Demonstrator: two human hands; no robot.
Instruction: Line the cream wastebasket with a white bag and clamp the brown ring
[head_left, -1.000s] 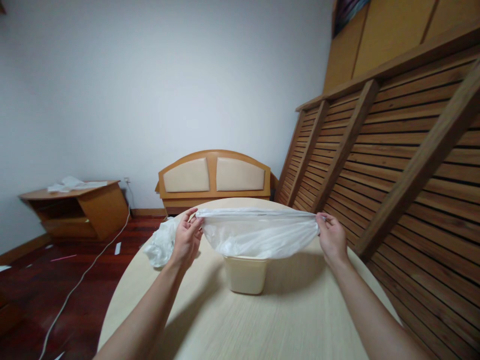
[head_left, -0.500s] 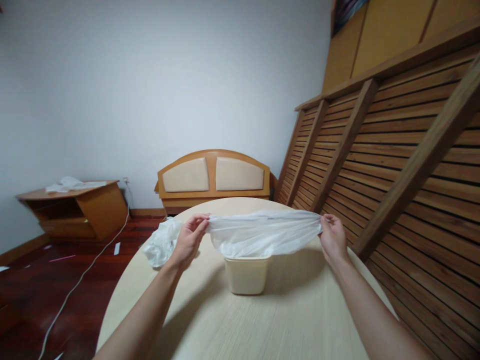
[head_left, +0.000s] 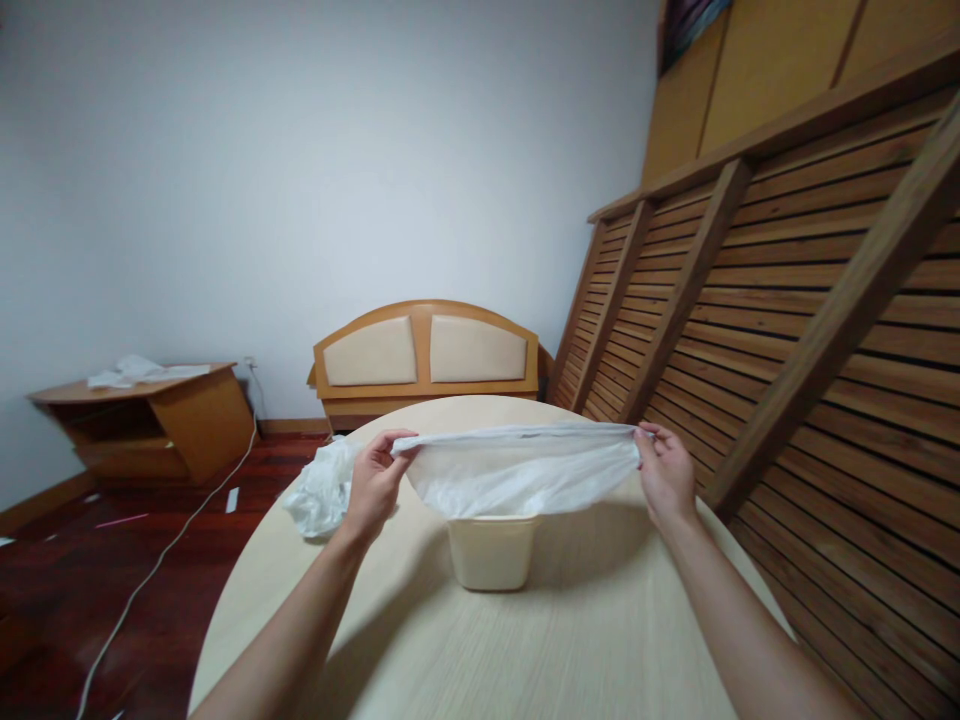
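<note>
A thin white plastic bag (head_left: 525,465) is stretched sideways between my two hands, its upper edge nearly straight. My left hand (head_left: 379,480) pinches one end of that edge between thumb and fingers. The opposite end is pinched by my right hand (head_left: 666,468). Below the middle of the bag stands a small cream-coloured bin (head_left: 491,556) on the round table (head_left: 585,630). The bag's lower part sags to the bin's rim and hides its opening; how much lies inside I cannot tell. Beside my left hand is a crumpled heap of white plastic bags (head_left: 319,495).
Behind the table is a wooden headboard (head_left: 426,350) with two cream panels. A slatted wooden frame (head_left: 787,300) leans along the right side. At left, a low cabinet (head_left: 199,420) bears white sheets, and a white cable (head_left: 172,550) runs across the dark red floor.
My left hand has shifted slightly left along the bag's edge, and that edge is now pulled straighter and tauter. The bin has stayed in place.
</note>
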